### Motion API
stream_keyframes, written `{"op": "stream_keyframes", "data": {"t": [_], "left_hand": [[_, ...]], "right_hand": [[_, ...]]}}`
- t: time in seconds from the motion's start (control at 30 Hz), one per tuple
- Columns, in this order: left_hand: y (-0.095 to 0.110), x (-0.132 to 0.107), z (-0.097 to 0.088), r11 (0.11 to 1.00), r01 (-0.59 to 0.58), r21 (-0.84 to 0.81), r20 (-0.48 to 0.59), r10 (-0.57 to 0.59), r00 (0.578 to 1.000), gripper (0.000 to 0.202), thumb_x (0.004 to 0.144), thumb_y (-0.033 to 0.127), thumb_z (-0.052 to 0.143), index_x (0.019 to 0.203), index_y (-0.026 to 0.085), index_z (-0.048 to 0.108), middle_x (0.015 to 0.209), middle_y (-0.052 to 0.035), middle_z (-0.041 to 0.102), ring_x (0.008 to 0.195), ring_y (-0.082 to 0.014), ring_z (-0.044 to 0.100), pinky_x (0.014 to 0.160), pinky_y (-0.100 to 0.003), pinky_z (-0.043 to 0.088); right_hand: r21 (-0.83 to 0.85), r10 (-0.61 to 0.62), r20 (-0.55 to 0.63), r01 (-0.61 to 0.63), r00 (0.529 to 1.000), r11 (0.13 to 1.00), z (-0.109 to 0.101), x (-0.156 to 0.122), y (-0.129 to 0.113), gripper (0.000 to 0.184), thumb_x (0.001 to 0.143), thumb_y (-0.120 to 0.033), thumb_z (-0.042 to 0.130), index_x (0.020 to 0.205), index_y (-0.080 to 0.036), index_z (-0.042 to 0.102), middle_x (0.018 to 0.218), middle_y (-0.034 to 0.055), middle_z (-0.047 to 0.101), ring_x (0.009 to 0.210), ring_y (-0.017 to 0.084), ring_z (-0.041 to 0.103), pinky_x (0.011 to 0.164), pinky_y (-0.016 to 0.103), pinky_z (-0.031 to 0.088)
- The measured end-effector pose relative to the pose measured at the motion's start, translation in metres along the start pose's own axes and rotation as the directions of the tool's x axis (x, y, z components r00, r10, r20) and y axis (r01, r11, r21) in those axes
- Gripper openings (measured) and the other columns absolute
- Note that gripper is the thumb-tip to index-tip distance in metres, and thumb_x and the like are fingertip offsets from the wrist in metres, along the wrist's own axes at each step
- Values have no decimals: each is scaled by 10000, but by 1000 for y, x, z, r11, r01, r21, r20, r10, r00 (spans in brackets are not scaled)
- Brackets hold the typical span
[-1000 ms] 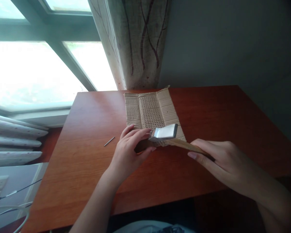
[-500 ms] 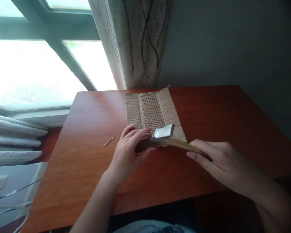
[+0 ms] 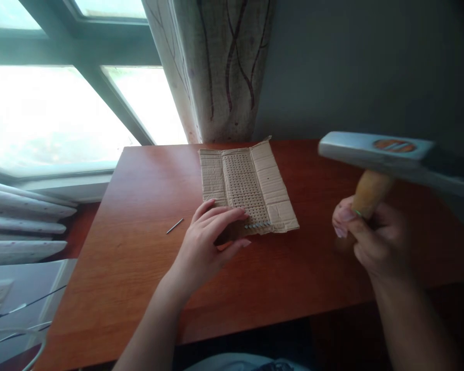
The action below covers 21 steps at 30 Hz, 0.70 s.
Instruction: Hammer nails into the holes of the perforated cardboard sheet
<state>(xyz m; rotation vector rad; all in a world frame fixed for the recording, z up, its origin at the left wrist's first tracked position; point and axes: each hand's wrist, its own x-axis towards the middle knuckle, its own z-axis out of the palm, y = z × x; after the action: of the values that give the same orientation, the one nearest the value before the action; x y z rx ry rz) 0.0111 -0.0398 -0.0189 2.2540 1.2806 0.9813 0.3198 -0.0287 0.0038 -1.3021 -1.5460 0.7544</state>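
Note:
A creased cardboard sheet (image 3: 272, 185) with a grid of small holes lies on the table. My left hand (image 3: 211, 229) bends over its near left corner, fingers on top and thumb at the near edge, holding it in place; the hand hides that corner. Several metal nails (image 3: 257, 225) stand in a short row along the cardboard's near edge, right of my left fingertips. My right hand (image 3: 375, 237) is closed around the wooden handle of a hammer (image 3: 375, 149), raised well off to the right, its metal head uppermost and blurred at the right end.
One loose thin metal rod or nail (image 3: 175, 226) lies left of my left hand on the reddish wooden table (image 3: 147, 278). Behind the table are a patterned curtain (image 3: 220, 67) and a wall. A window (image 3: 54, 113) is at the left, with cables (image 3: 19, 309) below it.
The hammer has swung up and right in my right hand, away from the cardboard's near edge. The row of nails now shows. My left hand and the cardboard have hardly moved.

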Motion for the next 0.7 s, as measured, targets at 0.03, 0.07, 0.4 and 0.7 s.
{"op": "stream_keyframes", "data": {"t": [0.03,0.07,0.4,0.7], "left_hand": [[1,0,-1,1000,-16,3,-5,16,1000,374,908,343,747,1253,250,638,1185,-56,781,1085,-225,734,1196,-489,389],[1,-1,-2,1000,-28,5,-15,28,999,365,912,336,742,1251,248,640,1172,-57,784,1078,-224,738,1196,-484,395],[1,-6,-3,999,21,42,-274,-9,962,260,901,169,699,1149,250,693,1097,-30,789,1084,-220,728,1178,-497,447],[-40,-22,-43,808,407,426,-287,-306,908,256,955,342,625,1182,261,711,1156,-65,767,997,-273,747,834,-379,580]], "right_hand": [[104,13,-53,-7,999,995,5,3,4,309,930,-436,685,733,-240,549,552,-43,451,486,131,432,471,289,347],[188,25,-95,-7,995,982,10,7,8,346,922,-432,696,698,-241,513,529,-54,416,460,120,400,457,285,333],[299,-50,-401,182,915,937,43,20,19,514,915,-430,681,566,-236,357,463,-74,317,398,88,316,414,271,280],[277,21,-242,49,970,960,36,14,24,547,944,-548,599,565,-249,341,476,-61,304,410,100,295,412,276,249]]}}
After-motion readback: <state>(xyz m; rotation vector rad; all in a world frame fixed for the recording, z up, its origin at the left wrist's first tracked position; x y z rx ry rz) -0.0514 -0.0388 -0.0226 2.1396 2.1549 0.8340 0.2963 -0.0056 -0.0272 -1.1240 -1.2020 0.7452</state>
